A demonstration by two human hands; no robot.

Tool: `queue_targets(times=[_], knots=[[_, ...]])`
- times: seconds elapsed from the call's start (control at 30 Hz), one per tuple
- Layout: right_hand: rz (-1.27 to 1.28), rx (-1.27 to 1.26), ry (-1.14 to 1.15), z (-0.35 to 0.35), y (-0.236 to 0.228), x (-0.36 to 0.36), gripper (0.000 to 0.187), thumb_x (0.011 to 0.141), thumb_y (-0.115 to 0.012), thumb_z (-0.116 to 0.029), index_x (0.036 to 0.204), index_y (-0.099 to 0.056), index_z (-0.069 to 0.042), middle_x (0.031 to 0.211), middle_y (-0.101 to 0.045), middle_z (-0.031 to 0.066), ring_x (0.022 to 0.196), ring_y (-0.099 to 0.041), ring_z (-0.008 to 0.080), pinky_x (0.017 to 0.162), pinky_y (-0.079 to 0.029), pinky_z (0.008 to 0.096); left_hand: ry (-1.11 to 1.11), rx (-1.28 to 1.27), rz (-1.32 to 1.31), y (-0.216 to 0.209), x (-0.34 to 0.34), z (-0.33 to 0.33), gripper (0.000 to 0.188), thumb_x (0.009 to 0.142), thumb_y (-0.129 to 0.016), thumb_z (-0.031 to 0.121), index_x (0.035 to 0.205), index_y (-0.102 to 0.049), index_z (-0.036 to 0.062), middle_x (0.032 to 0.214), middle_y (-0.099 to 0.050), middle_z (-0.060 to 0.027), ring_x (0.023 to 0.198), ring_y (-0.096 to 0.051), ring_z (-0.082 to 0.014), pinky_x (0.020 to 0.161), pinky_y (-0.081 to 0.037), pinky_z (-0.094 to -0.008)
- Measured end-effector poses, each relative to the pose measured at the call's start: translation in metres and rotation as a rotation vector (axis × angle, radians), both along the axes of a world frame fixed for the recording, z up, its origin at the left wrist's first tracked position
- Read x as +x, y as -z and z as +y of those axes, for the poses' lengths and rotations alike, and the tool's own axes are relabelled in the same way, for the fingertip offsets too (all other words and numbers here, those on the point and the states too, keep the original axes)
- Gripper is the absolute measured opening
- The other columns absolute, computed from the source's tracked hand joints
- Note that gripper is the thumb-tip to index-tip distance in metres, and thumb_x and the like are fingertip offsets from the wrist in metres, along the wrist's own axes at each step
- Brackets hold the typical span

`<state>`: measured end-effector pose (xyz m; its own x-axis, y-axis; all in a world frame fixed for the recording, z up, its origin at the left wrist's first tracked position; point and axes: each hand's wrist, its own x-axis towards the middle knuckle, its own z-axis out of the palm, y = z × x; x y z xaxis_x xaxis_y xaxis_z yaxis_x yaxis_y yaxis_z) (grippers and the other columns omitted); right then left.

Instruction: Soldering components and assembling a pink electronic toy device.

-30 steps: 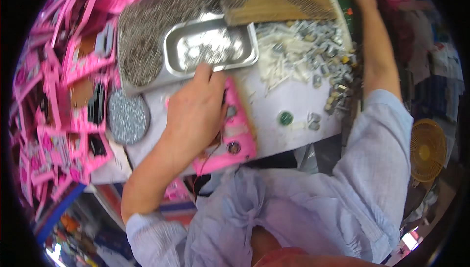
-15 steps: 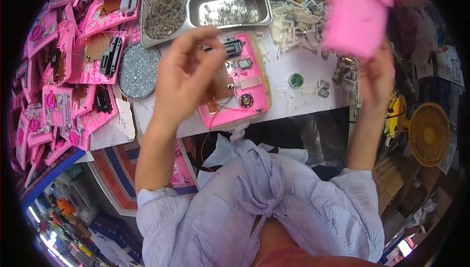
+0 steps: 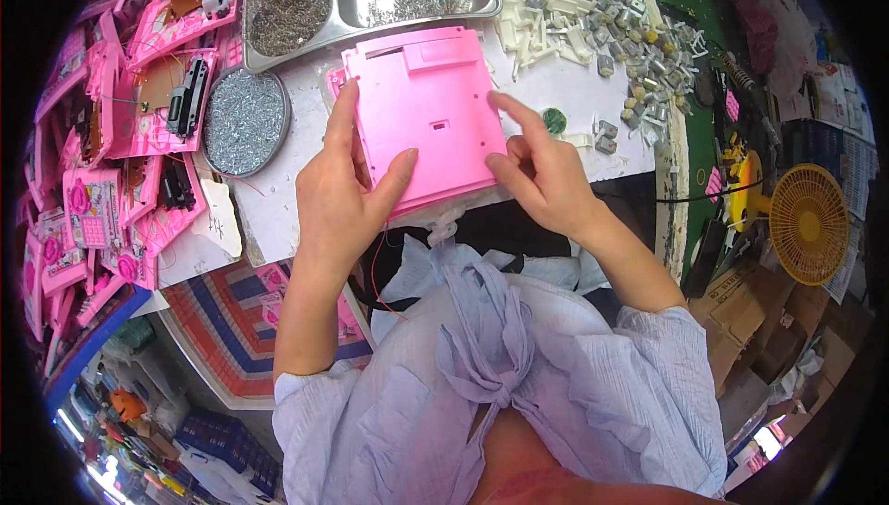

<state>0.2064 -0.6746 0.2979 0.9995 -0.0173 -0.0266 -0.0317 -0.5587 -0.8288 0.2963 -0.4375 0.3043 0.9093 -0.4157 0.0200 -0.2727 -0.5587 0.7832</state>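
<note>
A pink plastic back cover with a small slot in its middle lies over the pink electronic toy housing, hiding the speaker and wiring inside. My left hand grips its left side, the thumb on the face and the fingers along the edge. At the right edge, my right hand holds the cover with thumb and index finger apart, the other fingers curled. A thin red wire hangs down below the housing near my left wrist.
Beyond the cover stands a metal tray full of screws. Left of it are a round dish of small metal parts and a heap of pink toy housings. White and grey parts lie far right, with a yellow fan beside the table.
My right hand has brought the pink cover from the far right onto the open housing. My left hand has come down to the housing's left edge.
</note>
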Motion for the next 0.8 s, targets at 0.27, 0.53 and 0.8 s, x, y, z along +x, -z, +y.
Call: queue_targets(times=[0.27, 0.53, 0.8], knots=[[-0.033, -0.090, -0.131, -0.002, 0.007, 0.019, 0.055, 0.094, -0.069, -0.029, 0.143, -0.054, -0.011, 0.064, -0.060, 0.0118, 0.059, -0.064, 0.0317, 0.056, -0.049, 0.0407, -0.040, -0.056, 0.073, 0.004, 0.000, 0.009, 0.084, 0.086, -0.079, 0.027, 0.153, -0.038, -0.0004, 0.067, -0.061, -0.0059, 0.055, -0.056, -0.0147, 0.054, -0.046, -0.0297], [-0.106, -0.362, -0.339, -0.009, 0.005, 0.028, 0.060, 0.095, -0.068, -0.030, 0.151, -0.050, -0.015, 0.063, -0.062, 0.0154, 0.058, -0.064, 0.0331, 0.056, -0.051, 0.0415, -0.079, 0.044, 0.092, 0.016, -0.034, 0.017, 0.074, 0.093, -0.073, 0.019, 0.155, -0.037, 0.0003, 0.059, -0.051, -0.0072, 0.050, -0.054, -0.0190, 0.052, -0.045, -0.0333], [0.045, -0.805, -0.524, 0.001, -0.039, 0.049, 0.049, 0.098, -0.060, -0.037, 0.141, -0.057, -0.014, 0.065, -0.067, 0.0121, 0.059, -0.068, 0.0314, 0.053, -0.051, 0.0451, -0.031, -0.081, 0.271, 0.011, -0.031, 0.033, 0.071, 0.094, -0.071, 0.012, 0.157, -0.038, 0.0053, 0.064, -0.048, -0.0006, 0.060, -0.046, -0.0069, 0.058, -0.042, -0.0251]])
